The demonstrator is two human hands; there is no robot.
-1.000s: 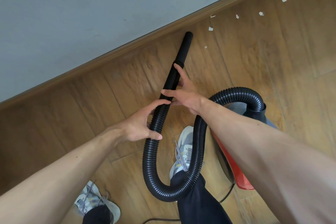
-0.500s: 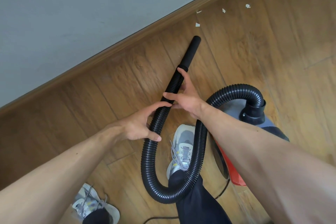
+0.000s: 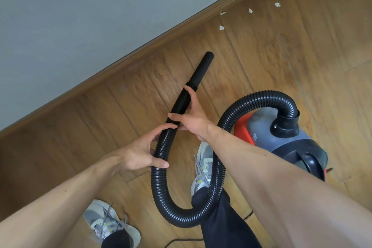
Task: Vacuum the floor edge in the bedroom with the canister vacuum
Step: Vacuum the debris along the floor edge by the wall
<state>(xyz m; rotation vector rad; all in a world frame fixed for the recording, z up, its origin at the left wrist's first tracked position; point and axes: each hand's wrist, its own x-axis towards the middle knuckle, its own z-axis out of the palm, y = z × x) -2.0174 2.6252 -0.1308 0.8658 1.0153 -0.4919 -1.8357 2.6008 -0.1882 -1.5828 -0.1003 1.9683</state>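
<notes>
A black ribbed hose (image 3: pixel 161 183) loops down past my legs and up to a grey and red canister vacuum (image 3: pixel 281 139) standing on the floor at the right. My left hand (image 3: pixel 138 153) grips the hose lower down. My right hand (image 3: pixel 191 119) grips it higher, just below the smooth black nozzle (image 3: pixel 202 68). The nozzle tip points toward the brown baseboard (image 3: pixel 141 48) but stops short of it, above the wood floor (image 3: pixel 100 117).
Several white paper scraps (image 3: pixel 221 27) lie along the floor edge at the upper right, beyond the nozzle. A grey wall (image 3: pixel 80 16) fills the upper left. My two grey sneakers (image 3: pixel 203 167) stand below the hose; a thin black cord (image 3: pixel 181 240) runs along the bottom.
The nozzle has pulled back from the baseboard toward the room. The view has shifted, so the canister shows more fully at the right and the scraps sit further up right.
</notes>
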